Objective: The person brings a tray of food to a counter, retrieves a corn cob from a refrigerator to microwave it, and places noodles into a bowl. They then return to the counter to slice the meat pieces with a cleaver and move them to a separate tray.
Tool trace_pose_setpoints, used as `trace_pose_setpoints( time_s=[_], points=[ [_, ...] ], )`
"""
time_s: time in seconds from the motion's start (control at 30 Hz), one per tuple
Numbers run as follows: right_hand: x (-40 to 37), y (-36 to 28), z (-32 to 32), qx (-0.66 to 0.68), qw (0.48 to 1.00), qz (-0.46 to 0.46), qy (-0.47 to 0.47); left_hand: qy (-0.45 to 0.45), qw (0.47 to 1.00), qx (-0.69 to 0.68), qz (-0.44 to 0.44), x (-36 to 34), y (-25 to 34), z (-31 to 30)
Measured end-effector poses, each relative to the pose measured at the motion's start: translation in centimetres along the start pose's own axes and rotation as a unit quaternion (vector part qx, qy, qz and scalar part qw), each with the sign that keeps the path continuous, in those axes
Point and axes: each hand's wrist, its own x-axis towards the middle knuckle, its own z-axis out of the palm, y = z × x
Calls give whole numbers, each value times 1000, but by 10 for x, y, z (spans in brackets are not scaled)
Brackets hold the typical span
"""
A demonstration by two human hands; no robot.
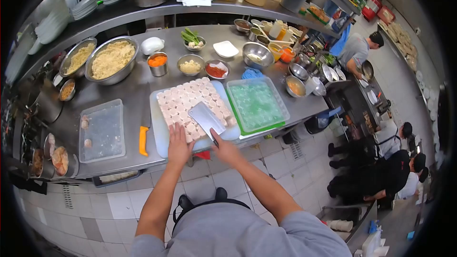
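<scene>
Packed rows of pale, round, pinkish-white food pieces (185, 100) cover most of a white cutting board (161, 135). My right hand (224, 151) is closed around the dark handle of a cleaver (207, 118), whose broad blade lies flat over the pieces. My left hand (178, 143) rests at their near edge, fingers extended against them and holding nothing. To the board's left lies a knife with an orange handle (143, 141). A clear plastic tub (281, 107) sits on a green board close to the right side.
A shallow plastic tray (119, 133) with a few scraps lies at left. Behind stand a large bowl of pale shredded food (113, 60), a tin of orange food (158, 64) and several small bowls. A shelf (190, 10) runs above. People (357, 50) work by the stoves at right.
</scene>
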Motion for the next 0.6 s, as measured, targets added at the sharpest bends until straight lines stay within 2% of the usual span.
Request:
trace_pose_setpoints(
  time_s=[0.1,0.2,0.23,0.3,0.33,0.43,0.5,0.57,0.6],
  points=[
    [8,2,-7,17,998,-55,8,1,999,-43,32,-11,-12,-6],
    [-4,-42,-23,127,967,-120,188,15,992,-120,21,-6,-22,-13],
    [-7,-35,-5,129,967,-119,184,21,993,-115,-7,-11,-25,-11],
    [-4,-8,37,0,999,-43,-11,32,992,-105,-60,-22,-32,-7],
    [-4,-17,30,-14,999,-16,-28,34,992,-102,-59,-24,-38,-5],
    [9,-30,2,-4,997,-81,-7,15,988,-139,-59,-39,-47,-2],
    [-2,-65,-15,22,996,-85,7,5,991,-114,-69,-37,-47,-12],
    [-25,-86,6,110,985,-80,108,23,991,-102,-81,-42,-53,-10],
    [-32,-82,24,88,989,-85,87,36,991,-90,-88,-50,-56,-9]
  ],
)
